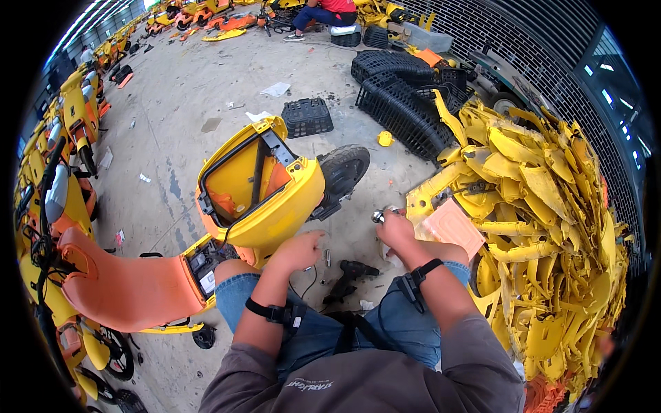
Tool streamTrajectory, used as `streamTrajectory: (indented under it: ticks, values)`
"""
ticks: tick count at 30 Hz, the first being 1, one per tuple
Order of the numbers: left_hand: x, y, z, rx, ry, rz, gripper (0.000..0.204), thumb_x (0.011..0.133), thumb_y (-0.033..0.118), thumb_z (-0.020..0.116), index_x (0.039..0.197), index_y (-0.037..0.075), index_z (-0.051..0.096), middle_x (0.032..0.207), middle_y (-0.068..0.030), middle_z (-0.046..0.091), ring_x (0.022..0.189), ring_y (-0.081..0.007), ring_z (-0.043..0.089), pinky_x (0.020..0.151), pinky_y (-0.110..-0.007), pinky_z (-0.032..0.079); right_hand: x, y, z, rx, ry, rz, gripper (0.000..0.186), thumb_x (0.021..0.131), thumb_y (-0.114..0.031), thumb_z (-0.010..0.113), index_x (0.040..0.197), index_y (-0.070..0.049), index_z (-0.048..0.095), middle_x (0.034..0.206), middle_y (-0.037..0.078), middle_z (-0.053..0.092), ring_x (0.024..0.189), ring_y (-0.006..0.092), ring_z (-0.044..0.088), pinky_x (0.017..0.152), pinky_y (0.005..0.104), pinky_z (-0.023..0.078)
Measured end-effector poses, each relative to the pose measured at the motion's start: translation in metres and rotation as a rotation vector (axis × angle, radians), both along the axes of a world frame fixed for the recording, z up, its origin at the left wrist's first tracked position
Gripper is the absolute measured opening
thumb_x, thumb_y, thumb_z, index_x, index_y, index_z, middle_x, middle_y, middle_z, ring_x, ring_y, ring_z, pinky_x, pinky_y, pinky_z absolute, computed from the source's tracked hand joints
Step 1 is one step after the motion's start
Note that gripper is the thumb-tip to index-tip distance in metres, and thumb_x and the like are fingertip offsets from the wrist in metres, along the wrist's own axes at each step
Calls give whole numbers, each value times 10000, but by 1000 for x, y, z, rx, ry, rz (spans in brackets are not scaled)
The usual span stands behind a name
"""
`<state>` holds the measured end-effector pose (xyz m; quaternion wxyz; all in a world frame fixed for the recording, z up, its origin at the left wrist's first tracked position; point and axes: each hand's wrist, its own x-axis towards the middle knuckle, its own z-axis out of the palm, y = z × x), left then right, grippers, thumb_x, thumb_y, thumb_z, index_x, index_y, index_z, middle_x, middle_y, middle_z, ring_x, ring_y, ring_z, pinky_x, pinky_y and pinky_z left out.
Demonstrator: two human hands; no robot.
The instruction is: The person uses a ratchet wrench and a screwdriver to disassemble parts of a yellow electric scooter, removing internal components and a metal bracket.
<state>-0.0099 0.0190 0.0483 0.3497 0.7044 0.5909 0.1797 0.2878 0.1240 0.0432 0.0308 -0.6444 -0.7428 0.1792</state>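
My right hand (pixel 396 233) is closed on a shiny metal tool (pixel 379 217), above some pale material mostly hidden behind it. My left hand (pixel 299 251), fingers loosely bent and apart with nothing visible in them, is beside the yellow scooter rear body (pixel 282 210), which has an open top frame and a black wheel (pixel 351 168). Small metal pieces (pixel 328 259) and a black cordless drill (pixel 348 279) lie on the floor between my legs. The scooter's orange floorboard (pixel 131 282) extends to my left.
A big pile of yellow plastic panels (pixel 544 206) rises at my right, beside an orange panel (pixel 451 227). Black plastic baskets (pixel 392 96) and a crate (pixel 306 117) lie ahead. Yellow scooters (pixel 76 117) line the left; a seated person (pixel 323 17) is at the back.
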Motion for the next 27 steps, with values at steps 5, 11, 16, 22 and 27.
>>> streamTrajectory:
  ticks: [5,11,16,22,27]
  values:
    - [-22,-1,15,257,-93,273,402,818,2,542,1185,67,693,979,-148,730,950,-374,698,851,-438,554,51,21,40,220,263,-81,361,910,-290,613,1053,41,627,956,292,708,922,480,689,824,516,547]
    - [-30,-2,30,391,-198,467,402,813,-84,505,1126,48,720,929,-142,729,903,-334,711,799,-403,552,63,65,23,198,135,-136,404,889,-300,607,931,93,690,869,342,684,907,501,686,835,531,540]
    - [-34,3,40,535,-364,634,392,802,-167,430,1047,-20,699,852,-107,686,774,-162,662,702,-273,524,76,78,18,247,186,-16,433,882,-343,652,974,79,670,886,325,690,873,491,683,788,529,535]
    - [-56,-17,52,800,-374,931,313,803,-138,488,991,11,688,813,-100,675,752,-194,685,705,-300,540,70,79,41,23,154,-68,421,914,-304,583,1016,98,657,850,266,692,807,376,688,755,448,518]
    - [-79,-25,53,940,-392,1091,270,793,-95,545,989,24,687,869,-117,686,812,-250,684,755,-343,548,68,77,52,48,247,-165,309,925,-247,589,965,54,652,716,106,629,593,183,576,559,360,453]
